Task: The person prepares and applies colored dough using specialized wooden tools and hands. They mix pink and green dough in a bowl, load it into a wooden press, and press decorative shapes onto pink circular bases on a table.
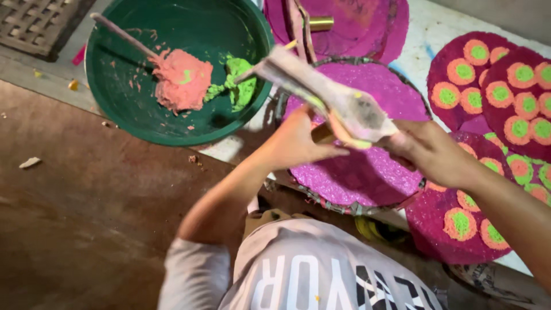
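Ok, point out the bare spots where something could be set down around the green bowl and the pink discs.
Widest free patch: the brown surface left of the left hand, below the green bowl, bearing only small crumbs. A thin pale strip runs between the pink disc and the dotted discs. The right side, around the right hand, is crowded with overlapping discs.

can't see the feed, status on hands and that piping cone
Left hand and right hand both grip the paste-smeared cone, tilted over the magenta disc. Green bowl beside. Nothing in the way.
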